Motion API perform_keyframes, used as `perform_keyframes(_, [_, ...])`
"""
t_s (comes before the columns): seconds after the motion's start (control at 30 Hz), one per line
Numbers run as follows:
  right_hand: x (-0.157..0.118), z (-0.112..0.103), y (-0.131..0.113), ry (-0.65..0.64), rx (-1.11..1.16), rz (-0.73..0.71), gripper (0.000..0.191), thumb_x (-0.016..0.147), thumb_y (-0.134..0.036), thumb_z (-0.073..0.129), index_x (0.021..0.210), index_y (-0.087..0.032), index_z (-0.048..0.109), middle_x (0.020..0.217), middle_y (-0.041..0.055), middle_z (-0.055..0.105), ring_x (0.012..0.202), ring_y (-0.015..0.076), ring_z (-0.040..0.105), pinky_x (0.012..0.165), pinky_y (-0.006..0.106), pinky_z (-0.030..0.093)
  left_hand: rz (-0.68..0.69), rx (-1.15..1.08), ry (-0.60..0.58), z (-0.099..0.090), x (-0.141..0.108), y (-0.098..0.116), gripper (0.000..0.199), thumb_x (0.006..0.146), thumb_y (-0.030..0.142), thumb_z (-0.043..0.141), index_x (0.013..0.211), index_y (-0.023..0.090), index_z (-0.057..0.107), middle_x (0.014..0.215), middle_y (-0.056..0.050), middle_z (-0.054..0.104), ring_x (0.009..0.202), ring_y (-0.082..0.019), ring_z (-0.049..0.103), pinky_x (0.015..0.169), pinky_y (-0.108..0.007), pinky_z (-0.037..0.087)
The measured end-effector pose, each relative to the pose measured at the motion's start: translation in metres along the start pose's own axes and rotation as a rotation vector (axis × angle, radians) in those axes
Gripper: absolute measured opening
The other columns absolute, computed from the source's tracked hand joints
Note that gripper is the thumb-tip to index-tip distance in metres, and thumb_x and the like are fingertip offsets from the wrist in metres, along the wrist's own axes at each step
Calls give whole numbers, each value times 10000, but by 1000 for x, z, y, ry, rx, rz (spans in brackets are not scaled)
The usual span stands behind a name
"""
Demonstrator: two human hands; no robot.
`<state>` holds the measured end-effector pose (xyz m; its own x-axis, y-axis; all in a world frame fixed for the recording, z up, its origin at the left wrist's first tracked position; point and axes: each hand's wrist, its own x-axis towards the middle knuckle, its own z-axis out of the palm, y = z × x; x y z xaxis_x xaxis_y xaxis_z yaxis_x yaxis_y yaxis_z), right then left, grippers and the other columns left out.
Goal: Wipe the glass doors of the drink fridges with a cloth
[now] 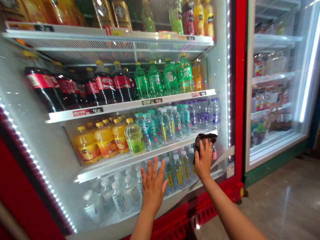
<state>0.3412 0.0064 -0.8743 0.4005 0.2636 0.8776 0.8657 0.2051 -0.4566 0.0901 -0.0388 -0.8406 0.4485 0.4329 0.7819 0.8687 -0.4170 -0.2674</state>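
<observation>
Right hand [203, 163] is flat over a dark cloth [212, 137], fingers stretched out loosely; cloth's at the lower right of the fridge [238, 100] front, near the bottles [178, 170]; left hand [153, 190] is free, fingers spread, can't tell if it's touching the fridge.

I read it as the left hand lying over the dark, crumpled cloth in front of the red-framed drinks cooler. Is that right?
Not quite: the head view shows the right hand lying over the dark, crumpled cloth in front of the red-framed drinks cooler. The left hand is spread open, without it.
</observation>
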Motion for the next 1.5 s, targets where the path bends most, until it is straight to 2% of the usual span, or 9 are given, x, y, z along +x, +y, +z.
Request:
perform_keyframes(0.1, [-20,0,3,-63,-4,-128,726,998,-198,403,1619,-392,80,1710,13,83,1567,335,53,1178,713,228,21,1,47,7,5,12,947,829,474,748,1596,302,220,1674,-69,232,1573,-280,72,1271,-555,53])
perform_keyframes(0.2, [6,-3,3,-136,21,-247,733,995,-204,436,1606,-437,106,1706,-19,118,1569,313,63,1199,697,196,45,-2,67,10,18,23,944,825,498,745,1595,297,236,1675,-71,231,1574,-284,68,1272,-553,40])
perform_keyframes(0.33, [49,-7,19,-90,51,-71,656,1023,-285,409,1609,-412,142,1707,10,117,1569,318,57,1197,687,211,84,8,66,9,43,34,943,822,498,748,1595,287,252,1678,-72,224,1575,-279,42,1275,-537,21])
perform_keyframes(0.47, [22,-3,37,35,69,147,632,1036,-298,354,1620,-369,122,1704,49,134,1568,322,61,1185,685,241,187,19,38,10,67,46,951,817,484,756,1596,276,252,1678,-72,218,1574,-275,21,1278,-523,-12])
perform_keyframes(0.57, [1,-1,37,33,36,115,649,1027,-275,361,1620,-372,117,1700,48,153,1566,328,73,1179,688,248,270,10,18,15,81,61,954,814,484,759,1596,269,256,1673,-67,229,1573,-264,-1,1277,-506,-50])
perform_keyframes(0.7, [33,-7,39,-87,34,-49,659,1010,-278,411,1609,-400,165,1700,13,160,1565,318,99,1202,658,231,357,1,-11,26,96,79,915,845,469,726,1597,271,245,1665,-51,247,1571,-239,4,1271,-490,-94])
perform_keyframes(0.93, [42,-6,81,98,79,322,634,1026,-330,327,1627,-325,125,1707,60,97,1566,346,57,1172,701,249,393,36,-33,36,110,93,867,874,432,691,1597,249,250,1669,-49,220,1571,-235,12,1269,-490,-119])
perform_keyframes(1.2, [55,-8,101,-68,56,184,659,1025,-357,364,1623,-369,89,1713,19,38,1569,331,-1,1183,675,251,441,-29,-38,56,118,126,839,880,410,677,1593,243,267,1675,-50,195,1570,-230,-12,1266,-489,-118])
perform_keyframes(1.5, [33,6,135,125,41,458,656,1026,-377,307,1632,-325,62,1710,78,29,1558,391,33,1140,725,264,448,-64,-64,72,117,146,823,873,380,682,1586,239,294,1670,-54,201,1568,-223,8,1269,-468,-116])
